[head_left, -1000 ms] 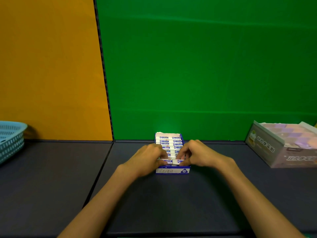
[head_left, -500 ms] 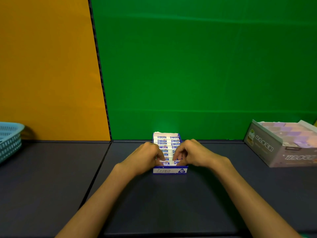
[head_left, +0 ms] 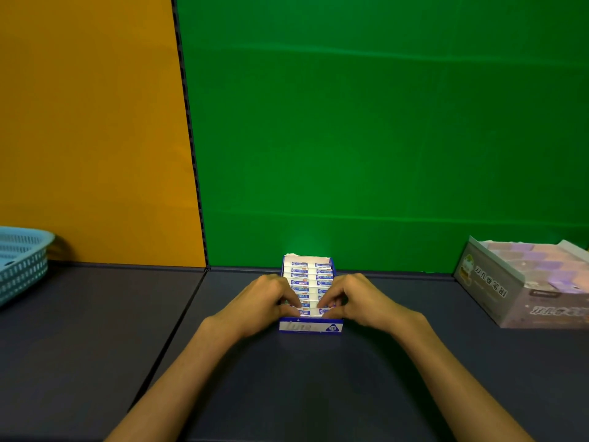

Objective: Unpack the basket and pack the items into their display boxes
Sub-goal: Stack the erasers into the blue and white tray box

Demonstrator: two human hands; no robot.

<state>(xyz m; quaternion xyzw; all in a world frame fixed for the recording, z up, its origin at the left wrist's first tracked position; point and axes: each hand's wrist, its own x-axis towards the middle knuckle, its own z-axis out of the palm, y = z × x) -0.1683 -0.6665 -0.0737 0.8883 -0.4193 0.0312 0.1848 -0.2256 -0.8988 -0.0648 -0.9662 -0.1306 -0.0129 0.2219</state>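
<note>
A small blue and white display box stands in the middle of the dark table, filled with two rows of white erasers in blue-printed sleeves. My left hand and my right hand sit on either side of the box's near end. Their curled fingertips pinch the frontmost erasers in the rows. The fingertips hide part of those erasers.
A light blue plastic basket stands at the far left edge of the table. A grey and pink display box packed with pastel items sits at the right. Orange and green panels close off the back.
The view has shifted slightly. Both hands stay at the front of the eraser box, fingers working on the frontmost erasers with only small movement.
</note>
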